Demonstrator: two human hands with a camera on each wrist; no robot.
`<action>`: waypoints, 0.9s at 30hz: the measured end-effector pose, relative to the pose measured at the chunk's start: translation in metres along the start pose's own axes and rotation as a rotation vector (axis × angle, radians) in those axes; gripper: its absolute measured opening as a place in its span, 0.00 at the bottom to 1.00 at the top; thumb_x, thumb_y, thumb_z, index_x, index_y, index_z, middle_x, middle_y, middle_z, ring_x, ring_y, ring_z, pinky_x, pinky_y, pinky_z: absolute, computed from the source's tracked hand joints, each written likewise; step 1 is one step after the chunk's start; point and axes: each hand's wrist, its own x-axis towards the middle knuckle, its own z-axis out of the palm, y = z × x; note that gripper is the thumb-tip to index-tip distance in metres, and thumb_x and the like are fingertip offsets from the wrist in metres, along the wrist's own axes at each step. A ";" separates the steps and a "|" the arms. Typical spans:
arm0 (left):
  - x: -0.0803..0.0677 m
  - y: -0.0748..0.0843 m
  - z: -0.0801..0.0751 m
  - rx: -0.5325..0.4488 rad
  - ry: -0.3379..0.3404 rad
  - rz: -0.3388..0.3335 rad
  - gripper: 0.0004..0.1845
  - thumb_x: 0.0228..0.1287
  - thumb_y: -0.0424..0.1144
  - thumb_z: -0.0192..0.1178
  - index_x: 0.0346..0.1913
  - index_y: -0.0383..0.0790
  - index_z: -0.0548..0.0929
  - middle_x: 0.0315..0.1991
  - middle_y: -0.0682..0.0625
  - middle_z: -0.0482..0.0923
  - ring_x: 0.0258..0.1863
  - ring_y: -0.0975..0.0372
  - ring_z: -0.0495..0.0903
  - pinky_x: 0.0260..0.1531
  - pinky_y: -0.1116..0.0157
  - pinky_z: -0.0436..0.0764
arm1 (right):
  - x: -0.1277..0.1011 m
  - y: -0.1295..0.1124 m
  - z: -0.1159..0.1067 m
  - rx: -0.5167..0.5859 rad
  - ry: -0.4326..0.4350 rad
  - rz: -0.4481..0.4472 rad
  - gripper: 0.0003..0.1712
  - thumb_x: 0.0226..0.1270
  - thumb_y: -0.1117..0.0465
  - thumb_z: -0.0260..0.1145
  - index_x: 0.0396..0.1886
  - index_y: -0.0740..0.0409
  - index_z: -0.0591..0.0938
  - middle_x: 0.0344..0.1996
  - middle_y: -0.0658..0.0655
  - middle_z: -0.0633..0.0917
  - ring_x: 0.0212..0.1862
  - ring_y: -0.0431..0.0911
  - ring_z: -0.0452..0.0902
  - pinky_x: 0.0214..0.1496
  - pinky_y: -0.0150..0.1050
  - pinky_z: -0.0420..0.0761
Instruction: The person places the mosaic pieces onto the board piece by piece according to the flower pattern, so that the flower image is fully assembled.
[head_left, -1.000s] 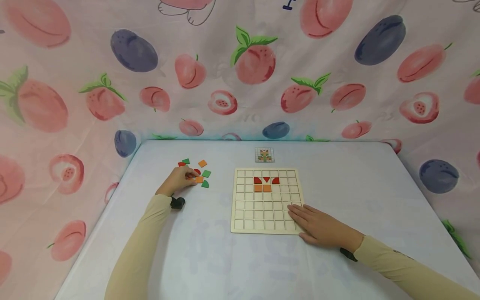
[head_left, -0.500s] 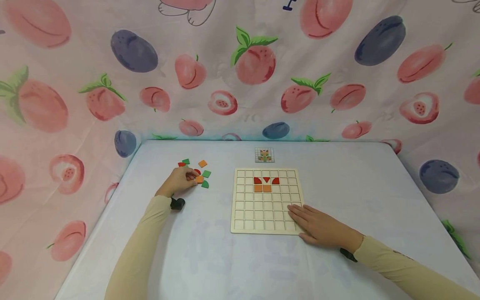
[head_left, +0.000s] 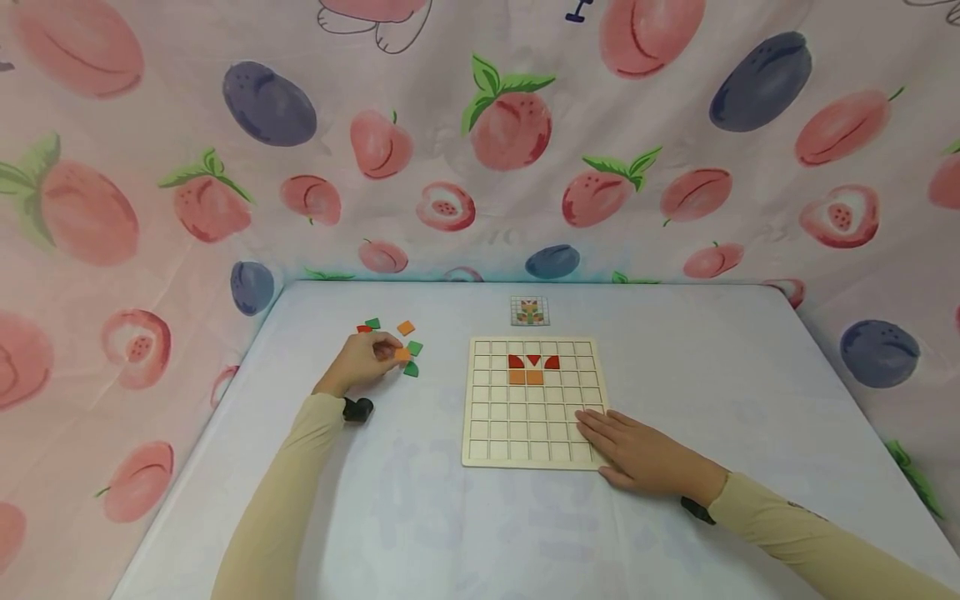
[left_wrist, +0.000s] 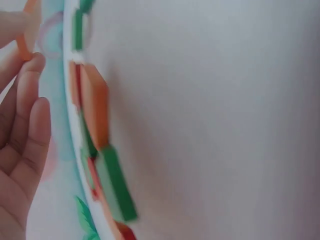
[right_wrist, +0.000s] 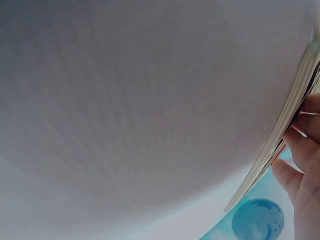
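My left hand (head_left: 363,362) pinches a small orange tile (head_left: 402,354) between thumb and fingers, over a loose group of tiles on the left of the table. In the left wrist view the pinched orange tile (left_wrist: 31,30) is held up off the table surface. A pale square grid board (head_left: 495,425) lies in front of me. Near its top sit red pieces (head_left: 552,362) and, below them, two orange squares (head_left: 534,377). My right hand (head_left: 641,454) rests with extended fingers on the board's lower right corner; the right wrist view shows its fingers (right_wrist: 300,145) at the board's edge.
Around the left hand lie a green tile (head_left: 415,347), a green quarter-round piece (head_left: 411,369), another orange tile (head_left: 406,327) and a red piece (head_left: 364,328). A small picture card (head_left: 529,311) with a gridded flower pattern lies beyond the board. Fruit-printed cloth hangs behind the white table.
The left hand has taken hold of the orange tile and raised it slightly, shifting a little to the right. The right hand and the board have stayed in place.
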 end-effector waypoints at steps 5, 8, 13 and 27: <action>0.000 0.020 0.004 -0.052 -0.002 -0.004 0.13 0.55 0.36 0.66 0.44 0.37 0.82 0.43 0.44 0.82 0.42 0.55 0.80 0.47 0.58 0.80 | 0.001 0.000 -0.001 0.013 -0.020 0.016 0.37 0.67 0.46 0.57 0.68 0.63 0.64 0.69 0.59 0.65 0.69 0.52 0.62 0.70 0.27 0.19; 0.001 0.035 0.010 -0.067 0.002 0.024 0.13 0.55 0.35 0.66 0.44 0.37 0.82 0.42 0.44 0.82 0.42 0.53 0.79 0.47 0.58 0.79 | 0.001 0.000 -0.002 0.020 -0.029 0.018 0.37 0.67 0.46 0.56 0.68 0.63 0.64 0.70 0.59 0.65 0.70 0.53 0.62 0.70 0.27 0.19; 0.005 0.058 0.022 -0.080 0.010 0.094 0.13 0.54 0.35 0.67 0.43 0.37 0.83 0.41 0.44 0.81 0.43 0.49 0.79 0.47 0.53 0.79 | 0.000 0.000 -0.001 0.016 -0.019 0.013 0.37 0.67 0.46 0.57 0.68 0.63 0.64 0.69 0.59 0.65 0.69 0.53 0.62 0.71 0.27 0.19; 0.025 0.101 0.074 -0.104 -0.032 0.212 0.13 0.55 0.36 0.67 0.44 0.38 0.83 0.43 0.47 0.83 0.41 0.58 0.79 0.47 0.61 0.79 | 0.001 0.001 0.001 0.029 -0.038 0.014 0.36 0.67 0.47 0.56 0.68 0.65 0.64 0.69 0.61 0.64 0.70 0.54 0.61 0.66 0.50 0.67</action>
